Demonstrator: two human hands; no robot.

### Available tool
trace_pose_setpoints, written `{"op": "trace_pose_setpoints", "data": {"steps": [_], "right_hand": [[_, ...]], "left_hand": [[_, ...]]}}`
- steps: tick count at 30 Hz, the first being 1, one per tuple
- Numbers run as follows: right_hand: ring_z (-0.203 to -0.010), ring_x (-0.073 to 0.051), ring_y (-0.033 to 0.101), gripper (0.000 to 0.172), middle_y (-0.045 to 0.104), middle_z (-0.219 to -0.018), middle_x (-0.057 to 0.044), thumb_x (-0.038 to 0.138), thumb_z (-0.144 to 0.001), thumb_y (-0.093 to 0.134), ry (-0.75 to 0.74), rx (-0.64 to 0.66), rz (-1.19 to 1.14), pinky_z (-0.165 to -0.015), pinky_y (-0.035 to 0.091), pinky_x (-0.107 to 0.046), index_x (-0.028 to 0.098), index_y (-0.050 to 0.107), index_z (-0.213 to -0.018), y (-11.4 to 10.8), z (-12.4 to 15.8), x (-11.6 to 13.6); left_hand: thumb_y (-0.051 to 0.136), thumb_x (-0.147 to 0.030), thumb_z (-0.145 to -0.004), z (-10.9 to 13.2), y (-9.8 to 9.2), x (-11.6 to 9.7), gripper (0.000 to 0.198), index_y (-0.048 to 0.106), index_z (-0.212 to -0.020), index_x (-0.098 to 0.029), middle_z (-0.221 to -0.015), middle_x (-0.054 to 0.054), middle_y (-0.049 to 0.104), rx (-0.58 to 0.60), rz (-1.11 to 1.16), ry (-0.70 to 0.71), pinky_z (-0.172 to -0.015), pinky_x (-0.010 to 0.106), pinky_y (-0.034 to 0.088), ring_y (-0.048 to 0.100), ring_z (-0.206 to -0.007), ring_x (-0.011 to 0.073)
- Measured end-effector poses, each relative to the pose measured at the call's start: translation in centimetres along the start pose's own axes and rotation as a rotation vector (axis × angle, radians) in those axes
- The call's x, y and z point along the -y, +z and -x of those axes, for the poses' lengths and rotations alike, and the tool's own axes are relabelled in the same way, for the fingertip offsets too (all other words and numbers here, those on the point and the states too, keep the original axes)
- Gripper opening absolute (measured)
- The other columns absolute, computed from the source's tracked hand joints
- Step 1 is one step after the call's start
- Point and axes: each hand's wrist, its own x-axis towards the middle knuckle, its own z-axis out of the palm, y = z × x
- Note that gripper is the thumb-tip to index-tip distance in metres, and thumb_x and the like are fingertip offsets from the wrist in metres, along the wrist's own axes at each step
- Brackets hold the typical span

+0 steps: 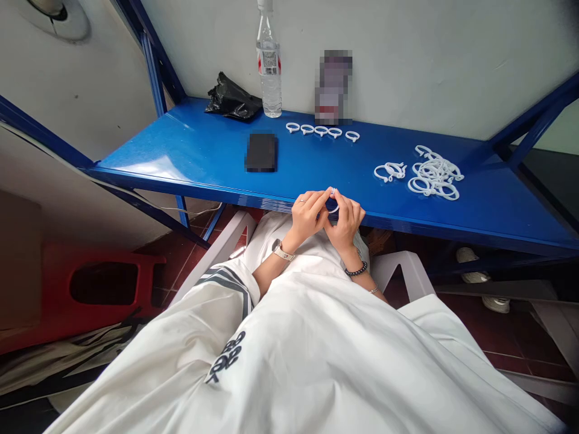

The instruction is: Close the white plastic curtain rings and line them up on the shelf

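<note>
Pinching a white plastic ring (333, 191) between my left hand (307, 216) and right hand (347, 220), I have both sets of fingers closed on it, at the front edge of the blue shelf (190, 150).

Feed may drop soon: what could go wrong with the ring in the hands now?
The left hand and right hand pinch the white ring at the blue table's front edge; a slip could drop it onto the lap or floor.
The ring pile lies tangled; lifting one may drag others.
</note>
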Motion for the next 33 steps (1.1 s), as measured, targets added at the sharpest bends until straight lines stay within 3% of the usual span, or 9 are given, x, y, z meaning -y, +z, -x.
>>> {"op": "trace_pose_setpoints", "data": {"steps": [4, 10, 25, 33], "right_hand": [[-0.113, -0.028, 0.059, 0.046, 0.069, -0.121, -0.015, 0.043, -0.100, 0.043, 0.010, 0.015, -0.044, -0.095, 0.041, -0.041, 0.019, 0.057, -0.137, 0.06, 0.07, -0.03], [-0.111, -0.028, 0.061, 0.043, 0.070, -0.121, -0.014, 0.042, -0.100, 0.043, 0.004, -0.008, -0.026, -0.095, 0.041, -0.041, 0.018, 0.058, -0.134, -0.03, 0.03, 0.16], [-0.109, -0.027, 0.062, 0.043, 0.072, -0.116, -0.014, 0.046, -0.100, 0.043, 0.000, -0.029, -0.006, -0.096, 0.041, -0.041, 0.018, 0.061, -0.128, -0.13, -0.04, 0.27], [-0.107, -0.026, 0.062, 0.043, 0.072, -0.114, -0.013, 0.047, -0.101, 0.042, -0.004, -0.030, 0.012, -0.095, 0.041, -0.040, 0.019, 0.060, -0.127, -0.13, -0.07, 0.29]], "left_hand": [[0.031, -0.022, -0.098, -0.03, -0.06, -0.05, 0.044, 0.068, -0.121, -0.014, -0.108, 0.013, 0.076, 0.001, 0.004, 0.001, -0.083, 0.036, 0.049, 0.070, -0.094, 0.0222], [0.034, -0.019, -0.097, -0.07, -0.13, -0.14, 0.039, 0.068, -0.116, -0.014, -0.103, 0.012, 0.076, -0.087, 0.017, 0.060, -0.083, 0.034, 0.048, 0.070, -0.093, 0.0212], [0.033, -0.021, -0.097, -0.01, -0.08, -0.16, 0.040, 0.068, -0.116, -0.014, -0.104, 0.012, 0.076, -0.022, -0.002, 0.007, -0.084, 0.036, 0.049, 0.070, -0.094, 0.0222], [0.033, -0.019, -0.097, -0.20, -0.26, -0.30, 0.039, 0.067, -0.116, -0.014, -0.102, 0.011, 0.076, -0.097, -0.026, 0.077, -0.083, 0.034, 0.048, 0.070, -0.091, 0.0209]]}}
